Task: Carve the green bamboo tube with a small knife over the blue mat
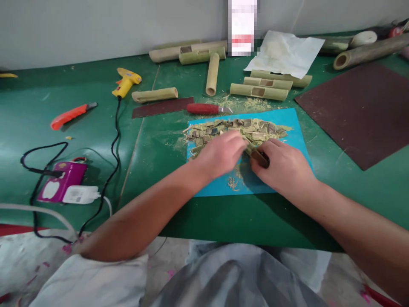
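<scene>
My right hand (283, 164) is wrapped round a short bamboo tube (254, 152), whose dark hollow shows beside the thumb. My left hand (222, 151) is closed at the tube's far-left end, its fingertips pressed together. What those fingers pinch, if anything, is too small to make out. Both hands are over a blue sheet (220, 185) on the green table. Behind them, a heap of bamboo chips and shavings (207, 132) covers the sheet's back part, and a few loose shavings lie nearer me.
A red-handled knife (204, 108) lies behind the sheet, near several cut bamboo tubes (258, 91). Brown sandpaper sheets (361, 115) flank it. Leftward are a yellow glue gun (126, 83), an orange cutter (72, 116) and a purple power strip (64, 179) with cords.
</scene>
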Demonstrator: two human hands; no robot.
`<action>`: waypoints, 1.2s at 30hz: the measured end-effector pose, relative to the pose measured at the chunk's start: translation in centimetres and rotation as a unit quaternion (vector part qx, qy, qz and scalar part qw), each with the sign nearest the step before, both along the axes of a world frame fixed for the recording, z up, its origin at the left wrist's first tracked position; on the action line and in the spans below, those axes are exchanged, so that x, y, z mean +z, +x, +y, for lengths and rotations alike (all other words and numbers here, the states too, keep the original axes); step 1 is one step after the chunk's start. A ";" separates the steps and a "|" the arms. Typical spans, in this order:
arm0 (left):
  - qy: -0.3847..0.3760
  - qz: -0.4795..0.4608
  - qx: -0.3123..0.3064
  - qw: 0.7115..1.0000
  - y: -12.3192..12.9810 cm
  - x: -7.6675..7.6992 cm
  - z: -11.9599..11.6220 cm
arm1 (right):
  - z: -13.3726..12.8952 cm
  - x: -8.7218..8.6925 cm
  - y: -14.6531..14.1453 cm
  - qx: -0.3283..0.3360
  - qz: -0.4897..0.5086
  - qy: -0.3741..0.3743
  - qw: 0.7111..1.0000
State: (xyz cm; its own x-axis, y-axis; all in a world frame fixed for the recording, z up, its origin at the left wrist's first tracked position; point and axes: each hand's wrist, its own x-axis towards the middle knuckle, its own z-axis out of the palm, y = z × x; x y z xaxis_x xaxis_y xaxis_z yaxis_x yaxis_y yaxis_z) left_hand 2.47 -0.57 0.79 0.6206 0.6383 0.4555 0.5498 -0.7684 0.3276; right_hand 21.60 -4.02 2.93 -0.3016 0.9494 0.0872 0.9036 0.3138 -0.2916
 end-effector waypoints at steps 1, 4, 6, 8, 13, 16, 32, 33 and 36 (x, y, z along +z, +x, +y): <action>0.003 0.000 0.007 1.000 0.0 0.0 0.0 | 0.0 0.0 0.0 -0.001 0.001 -0.002 1.000; -0.002 0.016 0.007 1.000 0.0 0.1 0.0 | 0.0 0.0 0.0 0.001 0.002 -0.008 1.000; 0.000 0.014 0.002 1.000 -0.1 0.1 -0.1 | 0.0 0.1 0.0 -0.002 0.003 -0.008 1.000; 0.008 0.011 0.007 1.000 -0.1 0.1 -0.1 | 0.0 0.1 0.0 -0.004 0.007 -0.005 1.000; 0.010 0.013 0.005 1.000 0.0 0.1 -0.1 | 0.0 0.0 0.1 0.004 0.009 0.003 1.000; 0.006 0.021 0.008 1.000 0.0 0.2 -0.1 | 0.0 0.0 0.1 0.008 0.000 0.005 1.000; -0.025 -0.011 0.015 1.000 -0.4 0.4 0.1 | -0.1 0.0 0.0 0.011 0.004 0.016 1.000; -0.026 -0.013 0.018 0.999 -0.4 0.5 0.2 | -0.2 0.0 0.0 0.010 0.003 0.017 1.000; -0.030 -0.006 0.007 1.000 -0.4 0.5 0.1 | -0.2 0.0 0.0 0.014 -0.005 0.015 1.000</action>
State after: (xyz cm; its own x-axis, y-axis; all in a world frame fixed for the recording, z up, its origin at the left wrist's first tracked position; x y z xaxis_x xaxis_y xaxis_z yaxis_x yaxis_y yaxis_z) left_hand 2.09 -0.43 1.34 0.6065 0.6730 0.4234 0.5557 -0.7396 0.3797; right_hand 21.60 -4.21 2.96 -0.3297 0.9374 0.1126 0.8968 0.3482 -0.2729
